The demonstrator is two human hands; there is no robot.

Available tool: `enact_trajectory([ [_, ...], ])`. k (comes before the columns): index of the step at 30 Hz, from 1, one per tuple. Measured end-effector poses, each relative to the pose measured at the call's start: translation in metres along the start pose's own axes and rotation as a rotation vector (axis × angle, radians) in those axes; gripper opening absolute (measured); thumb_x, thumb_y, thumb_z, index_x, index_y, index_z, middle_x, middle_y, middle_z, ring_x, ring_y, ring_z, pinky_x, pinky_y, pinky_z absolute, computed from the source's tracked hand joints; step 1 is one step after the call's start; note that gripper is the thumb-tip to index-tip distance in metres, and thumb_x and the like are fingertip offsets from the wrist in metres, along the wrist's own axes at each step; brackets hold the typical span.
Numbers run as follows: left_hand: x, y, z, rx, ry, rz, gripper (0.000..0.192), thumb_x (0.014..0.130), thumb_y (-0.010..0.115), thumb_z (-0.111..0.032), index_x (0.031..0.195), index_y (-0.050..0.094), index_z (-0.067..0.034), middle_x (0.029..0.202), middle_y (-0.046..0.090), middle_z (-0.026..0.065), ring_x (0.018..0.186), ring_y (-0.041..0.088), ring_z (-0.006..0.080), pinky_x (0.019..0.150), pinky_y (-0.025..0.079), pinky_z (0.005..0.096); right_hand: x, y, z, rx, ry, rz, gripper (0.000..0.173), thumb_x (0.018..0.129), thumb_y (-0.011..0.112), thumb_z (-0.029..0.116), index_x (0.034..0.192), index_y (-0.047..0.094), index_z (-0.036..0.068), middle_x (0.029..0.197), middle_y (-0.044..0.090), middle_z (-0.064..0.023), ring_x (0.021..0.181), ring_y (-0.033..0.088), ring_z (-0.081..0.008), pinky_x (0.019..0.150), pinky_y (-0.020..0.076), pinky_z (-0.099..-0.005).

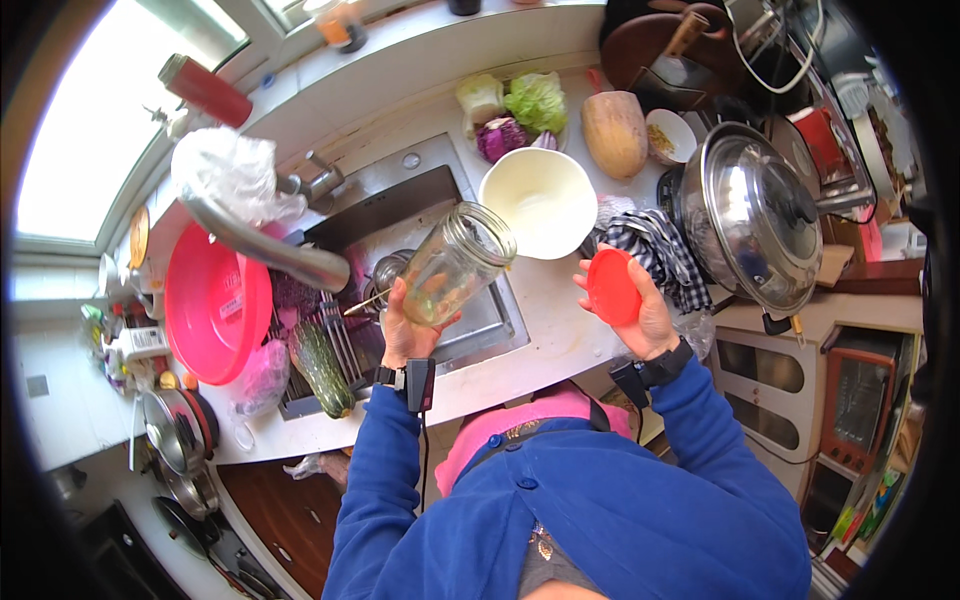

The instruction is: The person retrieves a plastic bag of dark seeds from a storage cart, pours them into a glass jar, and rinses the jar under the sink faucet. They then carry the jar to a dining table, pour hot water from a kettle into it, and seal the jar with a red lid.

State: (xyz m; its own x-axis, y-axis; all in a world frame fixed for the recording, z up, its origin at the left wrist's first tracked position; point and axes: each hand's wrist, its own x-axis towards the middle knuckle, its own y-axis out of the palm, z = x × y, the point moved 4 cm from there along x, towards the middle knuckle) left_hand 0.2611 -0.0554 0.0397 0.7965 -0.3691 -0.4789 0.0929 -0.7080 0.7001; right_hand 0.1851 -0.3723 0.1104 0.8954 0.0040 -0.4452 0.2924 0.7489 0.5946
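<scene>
My left hand (411,330) is closed around the lower part of a glass jar (457,262), which is tilted over the metal sink (487,319) with its open mouth toward the upper right. The glass is see-through with a faint yellowish tint at its base. A thin stick (367,302) shows beside the left fingers; whether they hold it I cannot tell. In my right hand (651,319) lies a round red plastic lid (613,287), above the counter right of the sink. A cream-coloured bowl (538,202) stands just beyond the jar's mouth.
Left of the sink are a curved metal faucet (262,251), a pink basin (214,307) and a green squash (322,371). Behind the bowl lie lettuce (537,103), purple cabbage (500,139) and a cut pumpkin (614,135). A checkered cloth (660,255) and a large lidded pot (750,217) are at right.
</scene>
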Motion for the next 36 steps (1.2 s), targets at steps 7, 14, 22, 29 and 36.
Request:
enact_trajectory([
  [7,0.027,0.015,-0.021,0.300,0.100,-0.140,0.057,0.088,0.065,-0.052,0.131,0.052,-0.016,0.124,0.059,0.0076,0.108,0.064,0.0347,0.076,0.060,0.0465,-0.003,-0.040,0.023,0.119,-0.025,-0.026,0.057,0.096,0.062,0.043,0.139,0.050,0.008,0.132,0.058,-0.0123,0.117,0.060,-0.0256,0.090,0.0539,-0.0403],
  [14,0.040,0.030,-0.061,0.513,0.203,-0.136,0.060,0.089,0.068,-0.039,0.137,0.044,-0.014,0.125,0.056,0.0098,0.105,0.064,0.0294,0.075,0.060,0.0457,0.004,-0.060,0.040,0.102,-0.007,0.010,0.057,0.094,0.065,0.042,0.139,0.050,0.009,0.129,0.059,-0.0108,0.114,0.061,-0.0237,0.091,0.0530,-0.0391],
  [22,0.037,0.080,-0.068,0.674,0.156,-0.176,0.068,0.087,0.074,-0.031,0.142,0.039,-0.012,0.123,0.052,0.0083,0.112,0.058,0.0239,0.081,0.055,0.0424,0.016,-0.077,0.048,0.127,0.066,0.074,0.060,0.094,0.064,0.045,0.139,0.048,0.009,0.131,0.059,-0.0119,0.117,0.060,-0.0265,0.093,0.0535,-0.0412],
  [29,0.034,0.114,-0.092,1.243,0.412,-0.158,0.080,0.075,0.083,-0.036,0.139,0.043,-0.009,0.132,0.051,0.0156,0.117,0.055,0.0274,0.096,0.048,0.0403,0.019,-0.081,0.047,0.083,0.091,0.086,0.063,0.095,0.062,0.048,0.141,0.047,0.008,0.131,0.059,-0.0128,0.119,0.059,-0.0282,0.093,0.0534,-0.0423],
  [36,-0.024,0.223,-0.080,2.033,1.003,0.116,0.085,0.056,0.091,-0.021,0.130,0.052,-0.009,0.130,0.050,0.0155,0.117,0.053,0.0355,0.093,0.051,0.0426,0.023,-0.080,0.030,0.049,0.151,0.109,0.063,0.095,0.061,0.049,0.142,0.046,0.011,0.134,0.057,-0.0139,0.122,0.058,-0.0299,0.094,0.0537,-0.0424],
])
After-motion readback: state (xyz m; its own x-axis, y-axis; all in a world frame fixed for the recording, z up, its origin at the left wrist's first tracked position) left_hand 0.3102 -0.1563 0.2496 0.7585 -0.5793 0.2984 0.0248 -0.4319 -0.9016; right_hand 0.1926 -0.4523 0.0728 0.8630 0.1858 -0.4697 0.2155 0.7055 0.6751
